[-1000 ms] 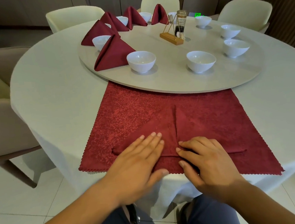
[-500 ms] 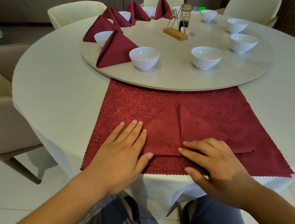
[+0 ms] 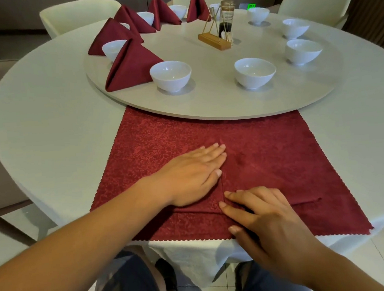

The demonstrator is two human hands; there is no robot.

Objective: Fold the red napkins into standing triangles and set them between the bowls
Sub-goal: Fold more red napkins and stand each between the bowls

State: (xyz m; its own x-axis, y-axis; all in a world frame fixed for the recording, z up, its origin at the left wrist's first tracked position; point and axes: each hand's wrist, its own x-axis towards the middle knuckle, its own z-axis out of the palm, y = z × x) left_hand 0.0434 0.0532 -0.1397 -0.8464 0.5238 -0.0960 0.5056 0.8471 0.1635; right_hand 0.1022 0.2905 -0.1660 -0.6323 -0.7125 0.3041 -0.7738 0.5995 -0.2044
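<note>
The left hand has slid away from the person, up the left flap of the flat dark-red cloth napkin. It now lies palm down with straight fingers, gripping nothing. The right hand stays beside it, its slightly bent fingers pinning the near fold. This looks like creasing, so the napkin is not yet standing. Beyond both hands I count five standing red triangle napkins and at least nine small white bowls. One napkin lies under the hands on the surface.
</note>
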